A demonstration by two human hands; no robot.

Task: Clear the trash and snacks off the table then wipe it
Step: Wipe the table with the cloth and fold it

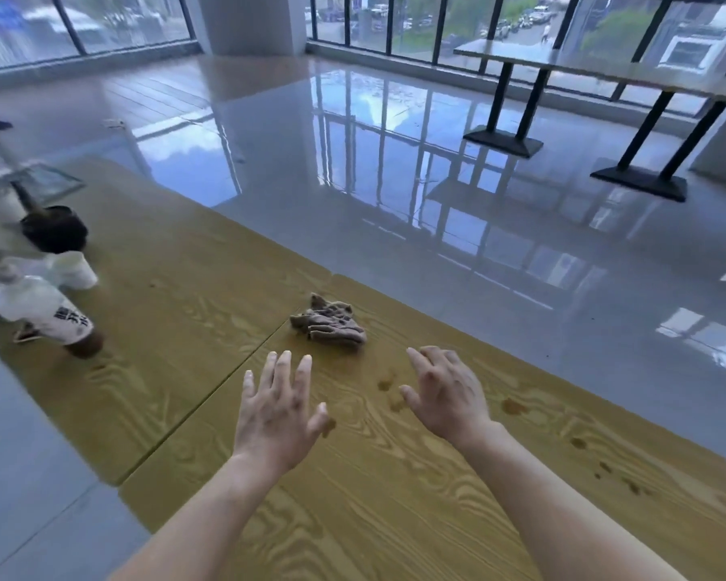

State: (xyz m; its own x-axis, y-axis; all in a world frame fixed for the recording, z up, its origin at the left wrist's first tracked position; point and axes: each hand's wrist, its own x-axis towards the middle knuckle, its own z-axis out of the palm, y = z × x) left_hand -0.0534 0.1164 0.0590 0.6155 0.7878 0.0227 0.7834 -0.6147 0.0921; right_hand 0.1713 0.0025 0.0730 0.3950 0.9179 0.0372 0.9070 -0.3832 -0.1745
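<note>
Table (193, 287) far edge just past rag (330, 318), bare wood around it. My left hand (275, 406) and right hand (447, 396) spread, empty, near rag. Cups (66, 266) blurred far left.

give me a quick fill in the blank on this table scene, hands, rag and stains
1. Both hands, left hand and right hand, hover open and hold ____.
2. The crumpled rag lies on the table just ____ the fingertips.
3. The brown stains lie on the wood mostly to the ____ of the right hand.
4. The white cup sits near the table's ____ end.

Missing words: nothing; beyond; right; left
</note>
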